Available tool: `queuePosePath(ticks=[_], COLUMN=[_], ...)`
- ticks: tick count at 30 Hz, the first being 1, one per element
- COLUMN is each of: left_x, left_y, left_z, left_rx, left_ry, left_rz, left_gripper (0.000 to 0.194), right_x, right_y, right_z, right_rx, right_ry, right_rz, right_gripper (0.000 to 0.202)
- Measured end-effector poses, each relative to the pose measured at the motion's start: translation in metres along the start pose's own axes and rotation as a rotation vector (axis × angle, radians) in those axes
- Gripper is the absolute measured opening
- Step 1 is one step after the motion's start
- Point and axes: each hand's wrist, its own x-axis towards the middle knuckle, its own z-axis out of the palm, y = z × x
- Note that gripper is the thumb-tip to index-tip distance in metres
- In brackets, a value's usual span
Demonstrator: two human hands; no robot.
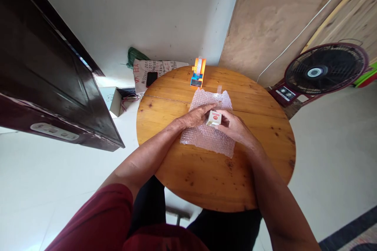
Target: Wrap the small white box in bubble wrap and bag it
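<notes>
A sheet of bubble wrap (206,141) lies flat on the round wooden table (191,180). Over its middle is a small white box (215,117) with red print on top. My right hand (234,125) grips the box from its right side, thumb and fingers round it. My left hand (198,116) rests on the wrap just left of the box, its fingers stretched out and holding nothing. A short piece of clear tape (219,90) sticks up at the wrap's far edge. Beyond it stands an orange and blue tape dispenser (198,73).
A dark phone (151,79) lies on a printed sack (141,71) at the table's far left edge. To the right of the table stands a large fan (324,70). A dark door (59,86) is at the left, near a white box on the floor (110,100).
</notes>
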Motion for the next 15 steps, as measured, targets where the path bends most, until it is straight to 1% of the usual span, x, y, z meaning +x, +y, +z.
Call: queuePosePath(ticks=[5,9,12,15], left_x=[0.0,0.0,0.0,-0.001], left_y=[0.002,0.001,0.0,0.004], left_z=[-0.001,-0.002,-0.001,-0.002], left_rx=[0.003,0.026,0.027,0.021], left_ry=[-0.009,-0.014,-0.007,-0.02], left_rz=[-0.023,0.001,0.011,-0.012], left_gripper=[0.067,0.073,0.075,0.072], right_x=[0.0,0.001,0.0,-0.001], right_y=[0.004,0.004,0.0,-0.007], right_z=[0.0,0.0,0.0,-0.001], right_rx=[0.032,0.062,0.09,0.058], right_ry=[-0.018,-0.031,-0.04,-0.016], right_rz=[-0.021,-0.019,-0.042,-0.052], right_gripper=[0.054,0.056,0.056,0.059])
